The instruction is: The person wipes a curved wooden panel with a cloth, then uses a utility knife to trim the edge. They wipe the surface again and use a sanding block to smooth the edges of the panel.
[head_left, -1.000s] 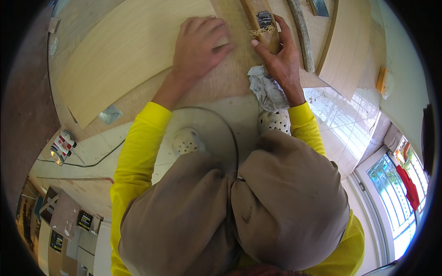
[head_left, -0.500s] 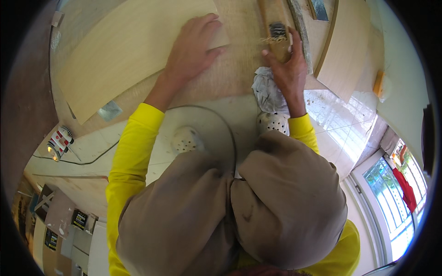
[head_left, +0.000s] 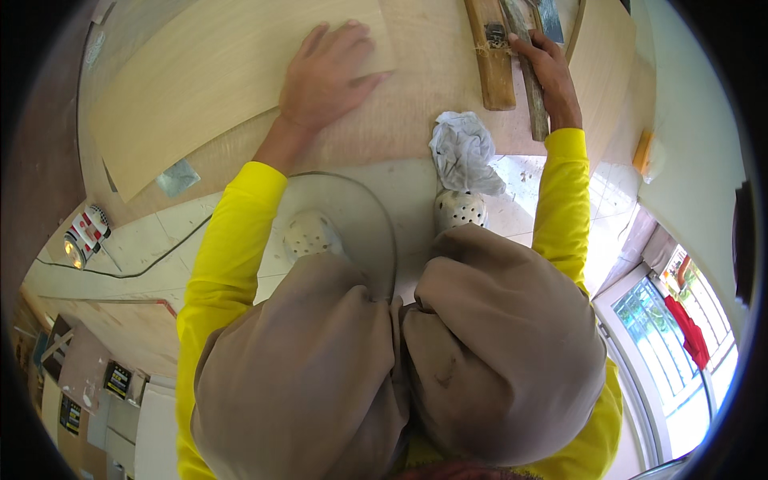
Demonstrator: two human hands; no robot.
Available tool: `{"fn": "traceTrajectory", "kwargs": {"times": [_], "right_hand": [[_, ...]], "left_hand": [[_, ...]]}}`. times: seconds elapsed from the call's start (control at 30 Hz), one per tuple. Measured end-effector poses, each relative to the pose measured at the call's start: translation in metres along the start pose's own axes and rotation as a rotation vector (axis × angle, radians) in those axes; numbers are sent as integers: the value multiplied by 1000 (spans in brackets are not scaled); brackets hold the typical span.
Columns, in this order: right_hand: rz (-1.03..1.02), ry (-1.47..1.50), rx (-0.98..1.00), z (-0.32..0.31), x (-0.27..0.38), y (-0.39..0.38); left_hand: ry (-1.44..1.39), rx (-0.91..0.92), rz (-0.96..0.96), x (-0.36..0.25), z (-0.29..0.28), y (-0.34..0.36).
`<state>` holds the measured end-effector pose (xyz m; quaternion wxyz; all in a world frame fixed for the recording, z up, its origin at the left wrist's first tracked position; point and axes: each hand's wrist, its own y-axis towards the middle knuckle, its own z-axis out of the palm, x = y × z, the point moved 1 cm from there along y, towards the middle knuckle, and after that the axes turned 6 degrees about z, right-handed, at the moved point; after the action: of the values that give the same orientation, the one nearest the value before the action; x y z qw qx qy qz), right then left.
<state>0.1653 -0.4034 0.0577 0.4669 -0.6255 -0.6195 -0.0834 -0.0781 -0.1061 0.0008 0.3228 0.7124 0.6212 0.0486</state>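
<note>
My left hand [head_left: 326, 76] lies with fingers spread on a pale, curved-edged wood panel [head_left: 200, 80]. To the right, my right hand [head_left: 552, 72] is at a narrow, weathered wooden strip [head_left: 531, 92]. Its thumb crosses the strip and its fingers curl at the strip's right side, closed on it. Just left of the strip rests a wooden hand plane [head_left: 498, 80], with curled shavings around its dark mouth. No hand is on the plane. A crumpled whitish cloth [head_left: 464, 148] hangs at the board's near edge, below the plane.
Another pale panel [head_left: 604, 72] and a flat metallic piece [head_left: 549, 20] lie at the right. A grey metal piece [head_left: 178, 178] is under the left panel's edge. On the floor are a red-and-white power tool [head_left: 86, 234] and a cable [head_left: 164, 268]. My perforated clogs [head_left: 462, 210] stand below.
My right hand has let go of the hand plane and moved right onto the wooden strip. My left hand stays on the panel, its fingers now more spread.
</note>
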Motion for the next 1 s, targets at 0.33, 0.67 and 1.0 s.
{"fn": "traceTrajectory", "kwargs": {"times": [0.33, 0.67, 1.0], "right_hand": [[104, 402, -35, 68, -4, -180], [136, 357, 115, 110, -33, -200], [213, 405, 127, 116, -32, -197]], "left_hand": [[57, -7, 32, -2, 2, -1], [47, -8, 20, -6, 1, 4], [60, 0, 21, -3, 0, -1]]}}
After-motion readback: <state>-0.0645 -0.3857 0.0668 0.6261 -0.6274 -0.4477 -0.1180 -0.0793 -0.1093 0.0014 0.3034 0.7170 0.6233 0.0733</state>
